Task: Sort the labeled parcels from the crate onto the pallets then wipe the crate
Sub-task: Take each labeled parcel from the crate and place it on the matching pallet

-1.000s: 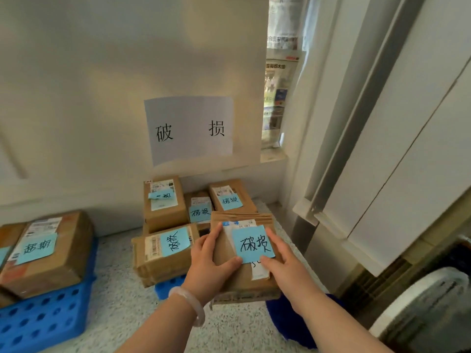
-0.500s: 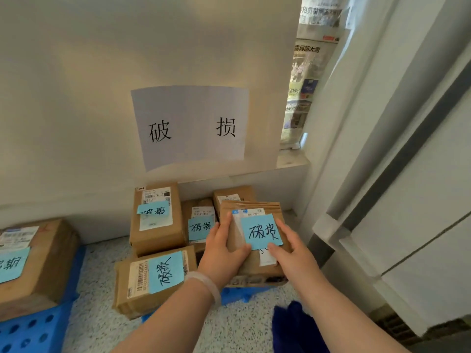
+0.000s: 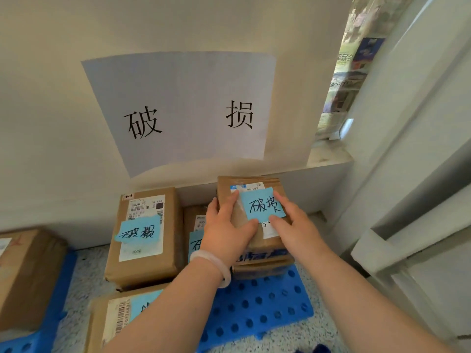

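Gripping one brown parcel (image 3: 248, 181) between the left hand (image 3: 226, 230) and the right hand (image 3: 295, 225), hands apart, one on each side. Curling the left fingers round its left edge, with the thumb laid across the top face. Pressing the right thumb and forefinger on the top face, at the lower and right edges of a blue note (image 3: 262, 205) handwritten in black and stuck there. Wearing a pale bangle (image 3: 211, 263) on the left wrist.

Directly under the held parcel, a lower parcel (image 3: 262, 271); cannot tell whether touching. Below both hands and between the forearms, a blue pallet (image 3: 254, 309) with round holes, lying on a speckled floor (image 3: 84, 271).

Just left of the left hand, partly hidden behind it, a small parcel (image 3: 196, 217) with its own blue note. Further left, a taller parcel (image 3: 145, 263), also blue-noted. Under the left forearm, a near parcel (image 3: 114, 317) showing a barcode. Well to the left, a large parcel (image 3: 25, 276) on a second pallet (image 3: 51, 327).

Above the hands, on the wall, a paper sign (image 3: 183, 110) printed with two large characters.
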A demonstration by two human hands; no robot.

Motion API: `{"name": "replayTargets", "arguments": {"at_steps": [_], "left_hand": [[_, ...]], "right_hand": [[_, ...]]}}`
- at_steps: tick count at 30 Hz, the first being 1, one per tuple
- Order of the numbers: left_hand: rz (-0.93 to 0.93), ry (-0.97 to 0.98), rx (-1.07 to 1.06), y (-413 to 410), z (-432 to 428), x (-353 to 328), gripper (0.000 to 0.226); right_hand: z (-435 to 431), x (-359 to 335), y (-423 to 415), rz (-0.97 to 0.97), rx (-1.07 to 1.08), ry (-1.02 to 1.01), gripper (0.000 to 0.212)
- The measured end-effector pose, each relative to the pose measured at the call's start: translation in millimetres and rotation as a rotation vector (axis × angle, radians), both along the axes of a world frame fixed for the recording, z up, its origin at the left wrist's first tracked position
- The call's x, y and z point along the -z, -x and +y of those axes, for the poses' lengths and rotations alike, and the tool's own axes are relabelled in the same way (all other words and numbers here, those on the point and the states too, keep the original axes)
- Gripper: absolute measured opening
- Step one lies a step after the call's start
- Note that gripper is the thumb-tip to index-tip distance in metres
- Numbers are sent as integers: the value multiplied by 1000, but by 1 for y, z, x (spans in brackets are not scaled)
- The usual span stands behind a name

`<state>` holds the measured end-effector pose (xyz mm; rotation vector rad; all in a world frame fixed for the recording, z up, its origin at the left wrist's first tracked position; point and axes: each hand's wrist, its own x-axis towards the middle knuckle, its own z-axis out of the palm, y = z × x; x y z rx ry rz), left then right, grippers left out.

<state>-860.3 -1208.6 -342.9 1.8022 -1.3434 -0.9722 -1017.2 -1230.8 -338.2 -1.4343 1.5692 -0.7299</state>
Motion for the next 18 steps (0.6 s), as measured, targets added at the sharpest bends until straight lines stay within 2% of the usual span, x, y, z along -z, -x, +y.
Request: {"name": "replayTargets", "arguments": {"at_steps": [5, 9, 13, 15, 18], "left_hand": [[-7, -22, -18, -6, -17, -2, 72], [-137, -106, 39, -13, -18, -10, 77], [-303, -76, 106, -15, 11, -24, 84], [-461, -10, 166, -11, 38, -29, 84], [-572, 76, 266, 1, 87, -29, 85]], "right_hand": [[-27, 2, -5, 27, -55, 5, 54], [-25, -5, -3, 167, -109, 60, 57], [22, -18, 8, 245, -44, 189, 63], [57, -18, 13, 270, -41, 190, 69], [118, -10, 25, 286, -57, 149, 77]]}}
